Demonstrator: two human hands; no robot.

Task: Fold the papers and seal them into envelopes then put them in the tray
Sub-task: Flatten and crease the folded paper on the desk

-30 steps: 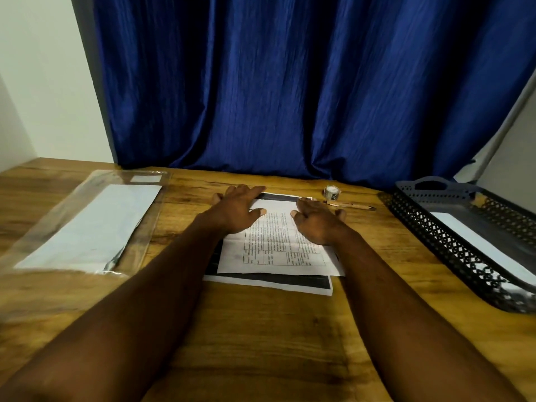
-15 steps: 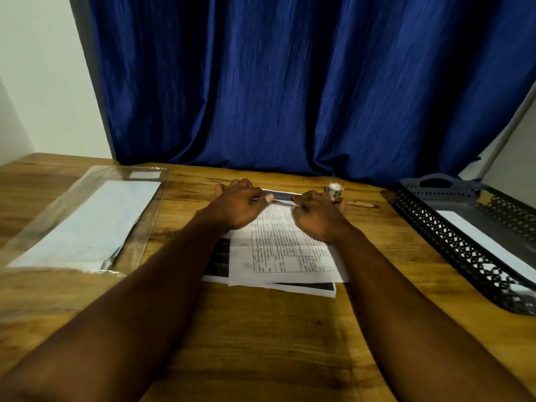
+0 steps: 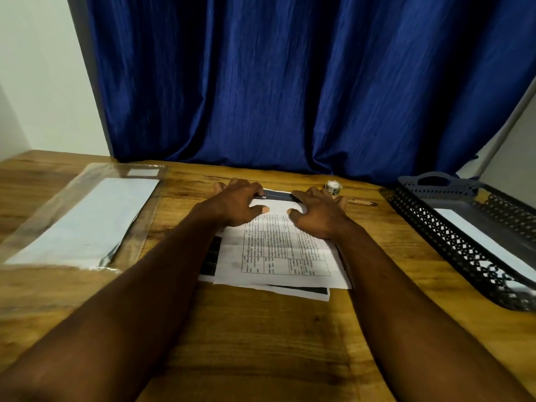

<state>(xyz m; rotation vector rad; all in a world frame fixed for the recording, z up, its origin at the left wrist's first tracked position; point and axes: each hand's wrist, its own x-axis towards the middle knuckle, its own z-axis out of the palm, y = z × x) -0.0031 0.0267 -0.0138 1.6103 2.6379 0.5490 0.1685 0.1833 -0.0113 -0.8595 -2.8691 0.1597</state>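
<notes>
A printed sheet with a table of text (image 3: 285, 250) lies on top of a small stack of papers (image 3: 301, 293) in the middle of the wooden table. My left hand (image 3: 236, 206) and my right hand (image 3: 317, 211) both rest on the far end of the top sheet, fingers curled at its far edge, thumbs pressing on the paper. White envelopes in a clear plastic sleeve (image 3: 87, 219) lie at the left. A black mesh tray (image 3: 452, 242) at the right holds a white envelope (image 3: 490, 245).
A small roll of tape (image 3: 333, 187) and a wooden pen (image 3: 362, 202) lie beyond my right hand. A blue curtain (image 3: 290, 82) hangs along the table's far edge. Bare wood lies between me and the papers.
My hands slid to the far edge of the top sheet, and the sheet has shifted askew on the stack. The view has tilted slightly.
</notes>
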